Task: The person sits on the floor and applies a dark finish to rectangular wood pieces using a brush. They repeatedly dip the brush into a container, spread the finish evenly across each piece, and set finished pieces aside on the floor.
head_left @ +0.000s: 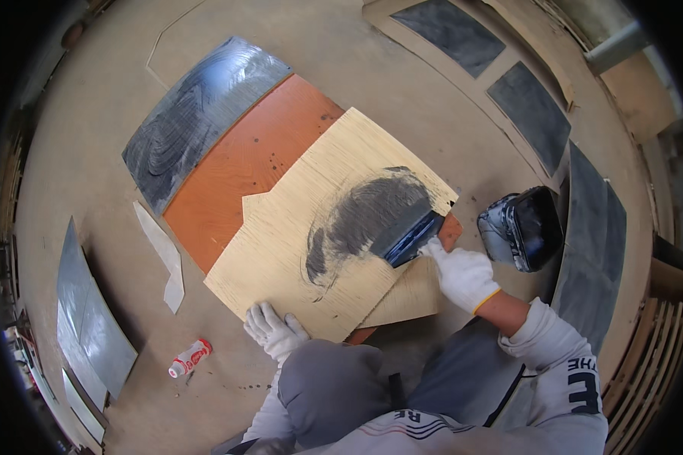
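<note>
My right hand (467, 279), in a white knit glove, grips a wide scraper (411, 240) whose blue-black blade rests on a pale wooden board (262, 254). A dark grey smear (372, 206) of paste spreads over the board's middle beside the blade. My left hand (275, 331), gloved too, lies with outstretched fingers on the board's near left edge. Another pale board (408, 297) shows partly beneath, near my knees. Farther off, an orange-brown board (243, 163) extends from under the pale one, and a dark-coated sheet (197, 121) covers its far end.
Right of my right hand stands a paste-stained black container (537, 227). Dark panels (590, 243) lie on the floor at right and far right. A red-and-white bottle (190, 358), a pale offcut (159, 258) and grey sheets (91, 326) are at left. Slats (653, 371) stack at lower right.
</note>
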Action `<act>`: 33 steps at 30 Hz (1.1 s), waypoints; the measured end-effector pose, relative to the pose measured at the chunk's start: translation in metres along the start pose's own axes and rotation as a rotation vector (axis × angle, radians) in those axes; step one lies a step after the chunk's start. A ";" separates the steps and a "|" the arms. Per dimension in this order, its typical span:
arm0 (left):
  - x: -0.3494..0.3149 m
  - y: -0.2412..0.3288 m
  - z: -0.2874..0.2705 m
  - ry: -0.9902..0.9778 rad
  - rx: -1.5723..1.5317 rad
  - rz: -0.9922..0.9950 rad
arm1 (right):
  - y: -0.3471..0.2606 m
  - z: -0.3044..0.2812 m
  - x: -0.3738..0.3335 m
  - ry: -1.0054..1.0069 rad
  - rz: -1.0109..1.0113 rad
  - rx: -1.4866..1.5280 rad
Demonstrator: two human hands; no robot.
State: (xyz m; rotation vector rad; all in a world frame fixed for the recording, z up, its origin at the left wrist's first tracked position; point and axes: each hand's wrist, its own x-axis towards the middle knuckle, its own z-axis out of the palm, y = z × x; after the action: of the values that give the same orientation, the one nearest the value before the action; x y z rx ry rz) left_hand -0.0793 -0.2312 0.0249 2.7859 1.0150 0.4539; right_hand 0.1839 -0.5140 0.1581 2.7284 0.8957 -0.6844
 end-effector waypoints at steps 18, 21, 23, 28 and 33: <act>-0.001 -0.002 0.000 -0.176 0.089 -0.091 | -0.047 -0.072 0.163 0.077 -0.201 0.030; 0.007 0.015 0.011 -0.266 0.074 -0.085 | -0.063 -0.087 0.208 0.176 -0.177 0.053; 0.004 -0.001 0.000 -0.282 0.066 -0.079 | -0.120 -0.073 0.193 0.229 -0.256 0.057; 0.013 0.006 -0.042 -0.645 0.080 -0.234 | -0.135 -0.076 0.165 0.088 -0.376 -0.051; 0.025 0.018 -0.042 -0.719 0.092 -0.248 | -0.092 -0.091 0.192 0.174 -0.175 0.029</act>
State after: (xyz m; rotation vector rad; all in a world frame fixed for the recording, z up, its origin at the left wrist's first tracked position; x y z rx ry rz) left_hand -0.0637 -0.2278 0.0745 2.4971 1.1623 -0.5955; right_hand 0.2988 -0.3140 0.1425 2.7920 1.1836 -0.4983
